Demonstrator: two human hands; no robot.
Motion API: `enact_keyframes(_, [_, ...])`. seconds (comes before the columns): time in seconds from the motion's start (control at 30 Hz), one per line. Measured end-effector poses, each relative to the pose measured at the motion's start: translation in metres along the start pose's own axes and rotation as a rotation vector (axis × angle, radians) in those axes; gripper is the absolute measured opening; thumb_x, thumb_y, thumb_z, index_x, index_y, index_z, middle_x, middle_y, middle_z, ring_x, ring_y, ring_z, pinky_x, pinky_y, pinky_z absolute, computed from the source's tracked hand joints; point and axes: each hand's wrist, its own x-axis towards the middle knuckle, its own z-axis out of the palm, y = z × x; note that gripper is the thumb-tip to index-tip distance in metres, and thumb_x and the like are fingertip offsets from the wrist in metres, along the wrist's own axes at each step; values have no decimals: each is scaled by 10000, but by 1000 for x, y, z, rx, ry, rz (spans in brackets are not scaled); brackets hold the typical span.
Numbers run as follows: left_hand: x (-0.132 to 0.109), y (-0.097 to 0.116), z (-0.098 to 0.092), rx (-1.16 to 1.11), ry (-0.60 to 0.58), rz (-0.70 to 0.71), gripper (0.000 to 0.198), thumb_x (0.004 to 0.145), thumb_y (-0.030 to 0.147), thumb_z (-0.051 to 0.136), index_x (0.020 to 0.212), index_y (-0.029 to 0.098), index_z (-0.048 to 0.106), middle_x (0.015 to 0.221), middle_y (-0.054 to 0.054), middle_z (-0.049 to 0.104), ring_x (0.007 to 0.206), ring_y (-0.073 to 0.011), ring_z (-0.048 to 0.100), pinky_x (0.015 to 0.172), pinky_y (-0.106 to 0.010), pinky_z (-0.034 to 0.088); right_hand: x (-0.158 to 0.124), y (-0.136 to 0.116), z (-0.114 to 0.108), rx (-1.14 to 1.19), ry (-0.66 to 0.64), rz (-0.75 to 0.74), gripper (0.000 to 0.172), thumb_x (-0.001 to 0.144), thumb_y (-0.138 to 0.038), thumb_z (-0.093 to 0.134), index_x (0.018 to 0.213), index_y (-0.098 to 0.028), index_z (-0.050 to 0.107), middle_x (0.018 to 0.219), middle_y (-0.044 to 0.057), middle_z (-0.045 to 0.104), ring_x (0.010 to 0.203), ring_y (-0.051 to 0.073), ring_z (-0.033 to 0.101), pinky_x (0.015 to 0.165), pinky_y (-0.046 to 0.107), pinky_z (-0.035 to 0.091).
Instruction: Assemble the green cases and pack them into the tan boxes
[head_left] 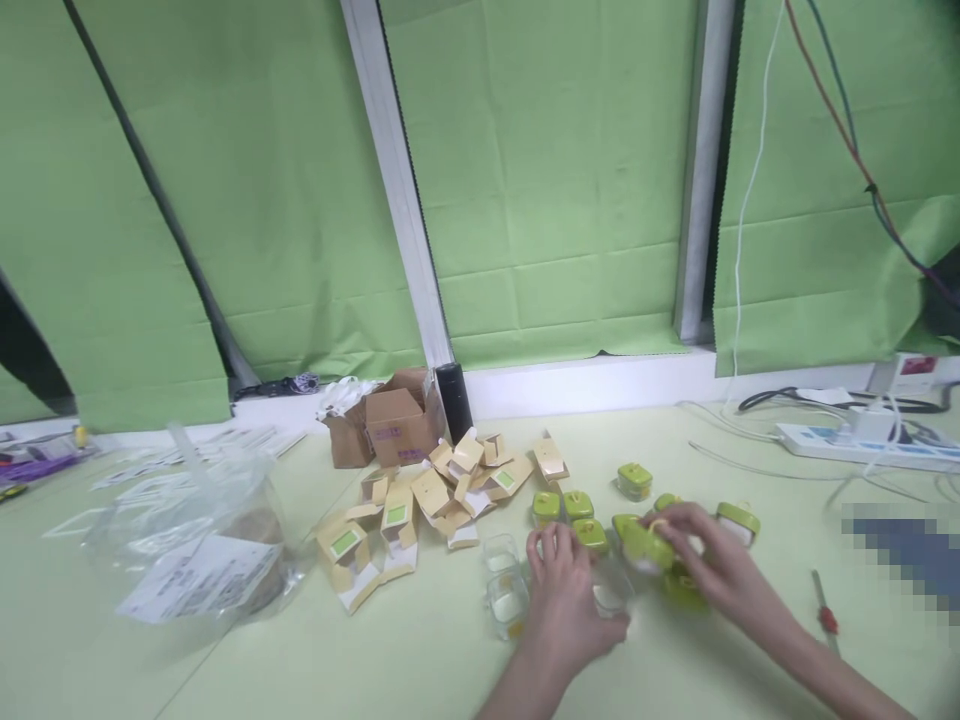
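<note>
My right hand (709,555) pinches a green lid (646,545) by its edge, tilted above the table. Curled round the side of a clear container (612,590) without a lid is my left hand (566,600), its thumb near the front. Two more clear containers (508,598) stand open just left of it. Several small containers with green lids (577,505) are grouped behind my hands, and one lidded container (634,480) sits farther back. Another green lid (684,590) lies partly hidden under my right hand.
Opened small cardboard boxes (450,490) are heaped left of the containers, before a brown carton (405,425) and a black cylinder (453,402). A clear plastic bag (217,560) lies at left. A red-handled tool (826,618) and a power strip (870,448) are at right.
</note>
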Motion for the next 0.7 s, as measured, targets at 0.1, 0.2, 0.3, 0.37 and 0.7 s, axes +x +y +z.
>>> enact_keyframes(0.1, [-4,-13,-7,25,22,-36,471,582,429,673,977,189,589,1143,-135,500,1213,-344,339,1075,-511,113,15,14,-25,-207,-17,27,246,913,-427,377,900,-246,544,911,50,698,822,245,640,838,456,443])
enact_keyframes(0.2, [-1,-19,-18,28,6,-49,594,533,458,701,1043,183,569,1187,-141,477,1229,-362,307,1076,-520,80,24,13,-39,-351,-149,-7,184,879,-378,432,874,-252,566,900,27,710,812,258,643,884,517,384])
enact_keyframes(0.3, [13,-16,-26,-78,-19,-72,714,622,600,598,1193,190,478,1243,-125,458,1237,-348,291,1060,-515,123,32,-5,-29,-334,-191,-60,207,827,-341,503,987,-255,602,1052,59,681,984,304,601,909,537,361])
enact_keyframes(0.37, [27,-12,-26,-121,-26,-79,612,705,565,530,1191,198,472,1212,-99,497,1210,-316,329,1045,-483,167,38,-20,-10,-298,-232,-115,239,825,-339,526,1036,-270,616,1105,58,659,1058,299,565,931,513,363])
enact_keyframes(0.7, [61,-11,-9,-77,-49,-114,787,490,282,734,1199,137,426,1127,-134,551,1102,-346,422,988,-462,236,61,-26,31,-170,-174,-101,308,952,-322,311,917,-217,598,891,57,693,791,205,637,706,344,494])
